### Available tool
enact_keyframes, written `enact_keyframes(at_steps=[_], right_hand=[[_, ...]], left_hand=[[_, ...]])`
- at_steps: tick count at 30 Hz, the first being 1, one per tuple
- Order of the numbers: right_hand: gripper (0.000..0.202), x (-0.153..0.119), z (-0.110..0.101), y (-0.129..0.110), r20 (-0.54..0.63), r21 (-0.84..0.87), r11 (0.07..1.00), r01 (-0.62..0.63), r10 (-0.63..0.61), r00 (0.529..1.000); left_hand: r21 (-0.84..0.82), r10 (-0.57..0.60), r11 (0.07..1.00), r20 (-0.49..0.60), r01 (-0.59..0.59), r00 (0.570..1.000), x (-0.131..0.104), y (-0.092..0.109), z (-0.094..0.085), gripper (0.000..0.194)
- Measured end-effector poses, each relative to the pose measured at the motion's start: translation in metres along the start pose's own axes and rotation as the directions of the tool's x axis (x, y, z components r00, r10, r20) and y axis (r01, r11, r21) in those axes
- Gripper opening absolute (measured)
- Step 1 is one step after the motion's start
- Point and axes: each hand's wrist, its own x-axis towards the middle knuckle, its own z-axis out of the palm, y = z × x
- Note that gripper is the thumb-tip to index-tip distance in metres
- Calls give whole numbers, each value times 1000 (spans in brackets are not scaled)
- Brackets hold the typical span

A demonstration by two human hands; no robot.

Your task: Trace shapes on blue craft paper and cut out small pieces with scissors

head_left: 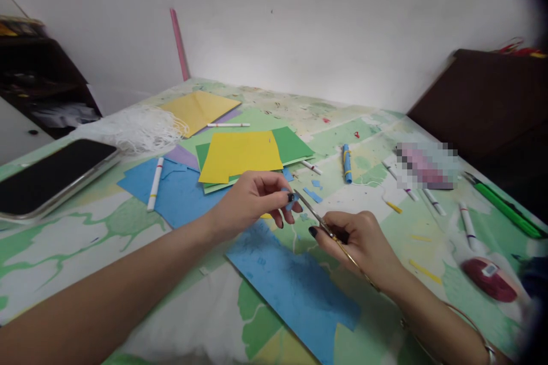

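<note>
Between the thumb and fingers of my left hand (261,199) is pinched a small piece of blue paper (292,205). My right hand (357,239) is closed round a pair of scissors (314,214), whose blade tips reach up to that piece. Whether the blades touch the paper I cannot tell. Below both hands lies a larger blue sheet (295,288) with a notched edge. Small blue scraps (312,194) are scattered just beyond the hands. A blue roll (346,163) bound with yellow strips lies further off to the right.
Yellow sheet (242,154) and green sheet (295,145) overlap behind my left hand. White cord (141,128) and a phone (55,177) lie left. Several markers (156,184) are spread about. At right are a green cutter (505,208) and a dark red bundle (488,279).
</note>
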Motion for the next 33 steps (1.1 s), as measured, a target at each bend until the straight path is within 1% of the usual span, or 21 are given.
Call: enact_keyframes(at_steps=[14,22,33], right_hand=[[33,1,-3,0,63,5,1000,-28,28,998],[33,0,-3,1,62,-6,1000,-28,28,998],[33,2,-4,2,83,-10,999,-30,31,996]], left_hand=[[7,12,1000,-22,-12,1000,0,1,-2,8],[0,-8,1000,-35,8,999,1,4,0,8],[-9,0,1000,-13,0,1000,1,5,-2,13]])
